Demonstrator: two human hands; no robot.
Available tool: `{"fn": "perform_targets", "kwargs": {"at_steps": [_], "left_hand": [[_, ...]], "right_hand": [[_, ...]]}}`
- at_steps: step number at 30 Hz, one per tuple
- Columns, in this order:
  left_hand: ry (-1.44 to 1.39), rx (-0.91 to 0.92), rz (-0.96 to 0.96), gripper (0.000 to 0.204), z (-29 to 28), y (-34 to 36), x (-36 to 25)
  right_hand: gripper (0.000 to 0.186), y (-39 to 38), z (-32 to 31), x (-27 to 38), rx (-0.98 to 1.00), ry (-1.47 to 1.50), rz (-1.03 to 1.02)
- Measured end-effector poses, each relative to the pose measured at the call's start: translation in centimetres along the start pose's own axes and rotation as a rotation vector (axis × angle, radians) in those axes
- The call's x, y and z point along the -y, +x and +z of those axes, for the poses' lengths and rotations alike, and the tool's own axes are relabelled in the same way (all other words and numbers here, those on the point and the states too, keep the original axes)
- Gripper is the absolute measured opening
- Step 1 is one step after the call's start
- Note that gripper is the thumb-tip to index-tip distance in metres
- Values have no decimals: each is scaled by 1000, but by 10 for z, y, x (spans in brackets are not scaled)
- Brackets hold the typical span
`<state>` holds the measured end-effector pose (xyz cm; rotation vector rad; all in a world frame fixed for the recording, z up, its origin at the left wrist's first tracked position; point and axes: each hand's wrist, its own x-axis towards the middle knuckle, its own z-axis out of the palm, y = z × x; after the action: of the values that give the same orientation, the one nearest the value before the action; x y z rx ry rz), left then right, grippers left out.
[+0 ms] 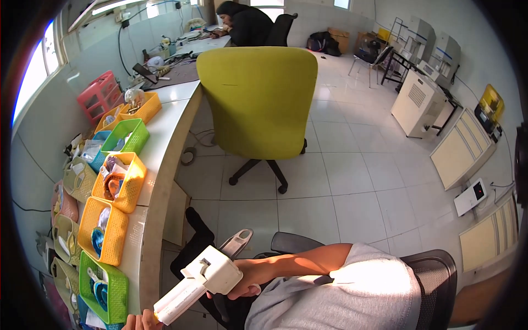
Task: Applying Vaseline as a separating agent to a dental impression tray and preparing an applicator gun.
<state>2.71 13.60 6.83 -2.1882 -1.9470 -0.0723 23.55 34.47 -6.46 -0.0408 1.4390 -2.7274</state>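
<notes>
A white cartridge dispensing gun [220, 269] with a long pale barrel slants across the lower left, over my lap. A grey plunger end with a round hole [240, 242] sticks out from its back. My right hand [247, 280] is wrapped round the gun's grip, partly hidden behind the white body. Down at the bottom edge, my left hand [144, 320] pinches the front end of the barrel, where a small yellow bit shows. The left hand is cut off by the frame. Nearest to it stands a green basket [118, 308] with blue dental impression trays [100, 294].
Along the white desk [157, 165], several yellow [118, 250] and green baskets hold loose items. A lime-green office chair [258, 104] stands beyond. Farther back, a person in black [250, 25] bends over the desk. A white cabinet machine [419, 104] stands at right.
</notes>
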Motion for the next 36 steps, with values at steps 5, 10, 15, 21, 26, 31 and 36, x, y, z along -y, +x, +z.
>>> {"fn": "perform_targets", "kwargs": {"at_steps": [5, 10, 15, 21, 26, 31, 36], "left_hand": [[-239, -59, 180, 19, 4, 0, 19], [-388, 270, -27, 19, -1, -2, 21], [-315, 169, 18, 26, 14, -25, 20], [-700, 462, -429, 30, -14, -36, -11], [-633, 325, -688, 22, -17, -34, 0], [-65, -255, -1019, 27, -9, -90, -13], [486, -518, -1291, 26, -2, -164, -1]], "right_hand": [[31, -4, -1, 1, -79, -191, 35], [33, 7, -22, -37, -61, -789, -199], [36, -1, -10, -17, -46, -904, -222], [39, 4, -15, -4, 82, -713, -59], [61, -17, -59, -51, 169, -436, -396], [69, -5, -80, -55, -144, -590, -586], [52, 38, -46, -17, -14, 14, -348]]}}
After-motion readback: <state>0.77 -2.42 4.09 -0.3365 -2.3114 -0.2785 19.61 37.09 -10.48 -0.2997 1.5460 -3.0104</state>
